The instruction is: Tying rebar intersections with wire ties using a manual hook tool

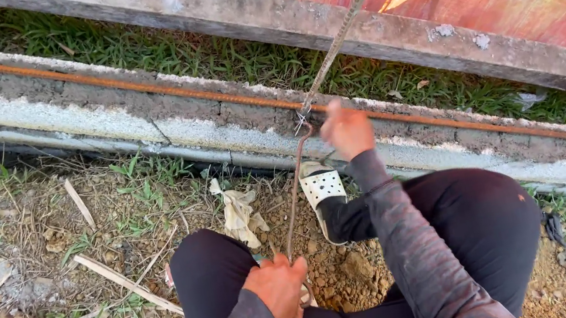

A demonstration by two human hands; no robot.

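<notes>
Rusty steel rod (294, 195): lower end gripped in closed left hand (278, 290); right hand (346, 129), blurred, fingers curled beside its upper end, hold unclear.

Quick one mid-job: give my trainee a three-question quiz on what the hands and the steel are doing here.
1. True or false: the left hand grips the lower end of the bent rebar.
2. The right hand is at: A) the white sandal, B) the wire tie on the horizontal rebar, C) the cloth scrap.
3. What does the horizontal rebar lie on?

Key: 1 true; 2 B; 3 the concrete beam.
</notes>
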